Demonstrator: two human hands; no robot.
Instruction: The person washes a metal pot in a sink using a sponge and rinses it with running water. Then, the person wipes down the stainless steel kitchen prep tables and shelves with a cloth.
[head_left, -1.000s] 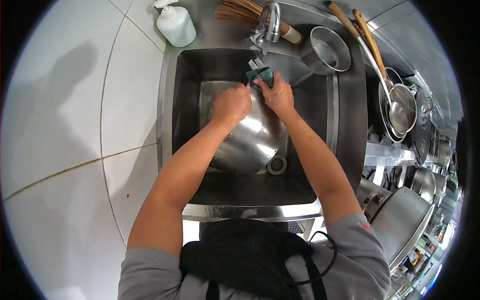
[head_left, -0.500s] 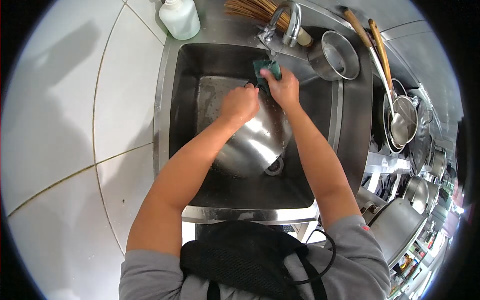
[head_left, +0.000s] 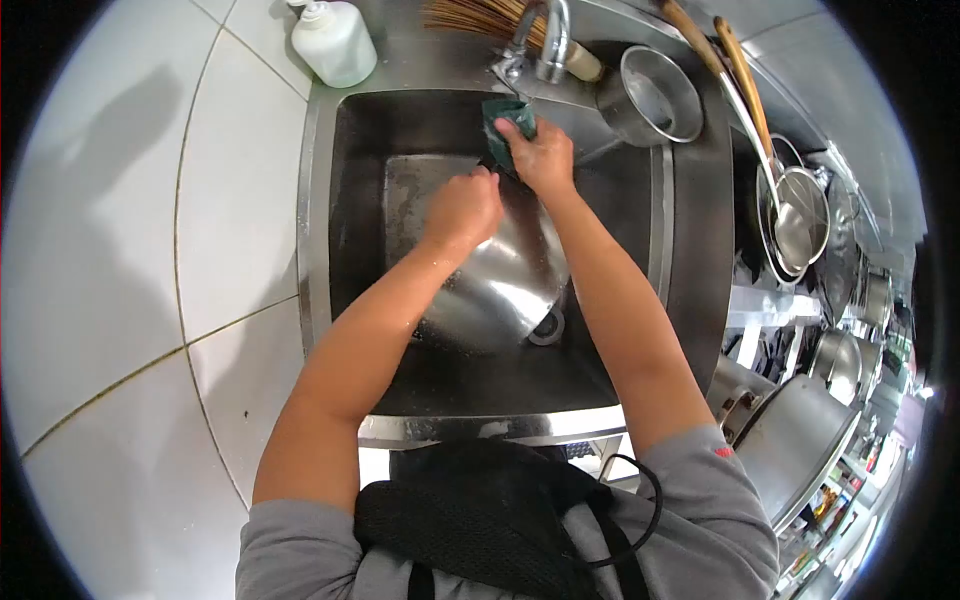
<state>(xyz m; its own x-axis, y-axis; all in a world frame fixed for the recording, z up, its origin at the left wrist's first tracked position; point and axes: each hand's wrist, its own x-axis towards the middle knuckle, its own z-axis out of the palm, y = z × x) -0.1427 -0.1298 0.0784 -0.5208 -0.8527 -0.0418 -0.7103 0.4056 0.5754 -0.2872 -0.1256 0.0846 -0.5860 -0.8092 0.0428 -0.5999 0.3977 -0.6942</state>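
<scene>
A shiny metal vessel or lid [head_left: 490, 295] lies tilted in the steel sink [head_left: 480, 392], below my hands. My left hand [head_left: 465, 210] is closed near its upper end, around something small and dark that my fingers mostly hide. In my right hand [head_left: 543, 155] is a green scouring pad [head_left: 508, 125], pinched between thumb and fingers just above and right of my left hand. The faucet [head_left: 552, 45] reaches over the sink's back edge, close above the pad. A round drain [head_left: 547, 327] shows beside the metal's lower right edge.
A soap bottle [head_left: 335, 45] stands at the back left. Behind the faucet lies a straw brush [head_left: 580, 62]. A metal pot [head_left: 655, 97] sits at the back right corner, with long-handled ladles [head_left: 795, 235] and large pots [head_left: 800, 440] further right.
My right hand has moved the green pad up and left, after a move to the right half a second ago. My left hand stays closed by the metal. The view has shifted slightly.
</scene>
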